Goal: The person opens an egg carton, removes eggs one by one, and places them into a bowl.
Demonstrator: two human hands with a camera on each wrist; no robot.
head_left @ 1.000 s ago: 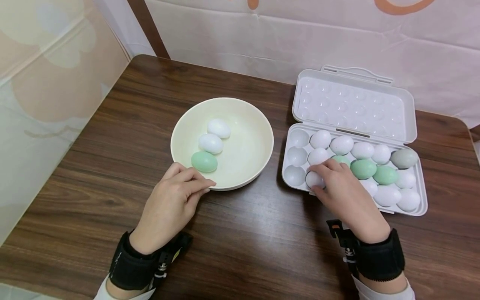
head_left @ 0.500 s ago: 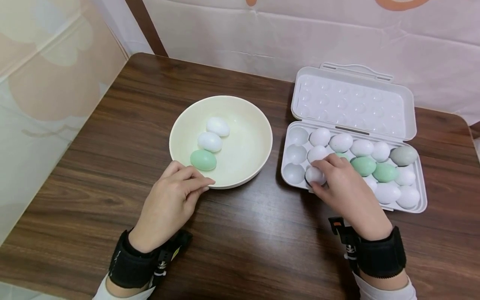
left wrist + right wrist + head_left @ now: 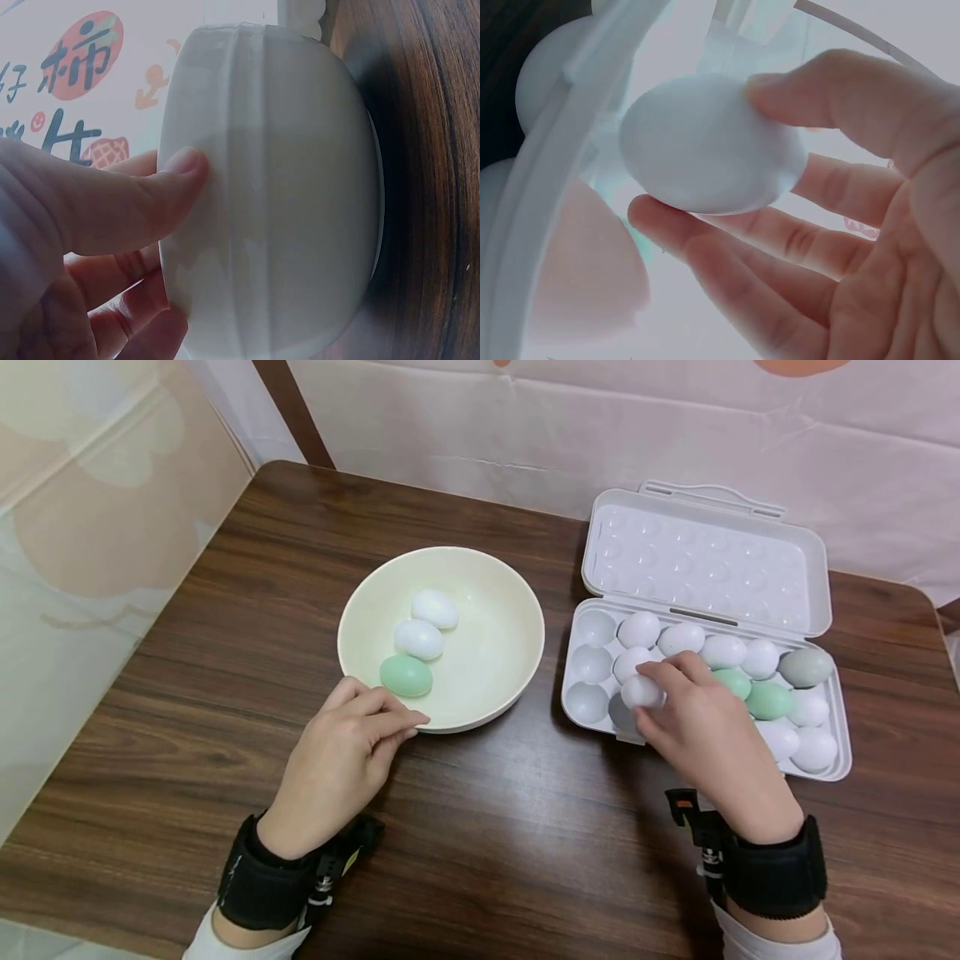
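Right hand: the right hand point(image 3: 701, 727) has a white egg point(image 3: 642, 692) pinched between thumb and fingertips, just above the near-left part of the egg box point(image 3: 838, 752); the right wrist view shows the same egg point(image 3: 709, 142) cradled from below by the fingers point(image 3: 727, 255), thumb on top, a soft grip that suits a fragile shell.
Egg's place: clear of its cup, with an empty cup showing right beneath it, near the box's front edge.
Left hand: the left hand point(image 3: 341, 760) grips the near rim of the cream bowl point(image 3: 517, 602), thumb on the outer wall as the left wrist view shows point(image 3: 176, 169), fingers curled round the rim; my read is that it steadies the bowl on the tabletop point(image 3: 225, 610).
Bowl: holds two white eggs point(image 3: 420, 639) and a green egg point(image 3: 406, 676), lying touching in a row toward the left side.
Box: lid point(image 3: 705, 564) swung fully back and propped open, so every cup is reachable; three cups in the leftmost column stand empty, and the rest carry white, green and one grey egg point(image 3: 806, 667).
Layout: bowl and box sit side by side, near but apart, which looks like a short path for a hand between them.
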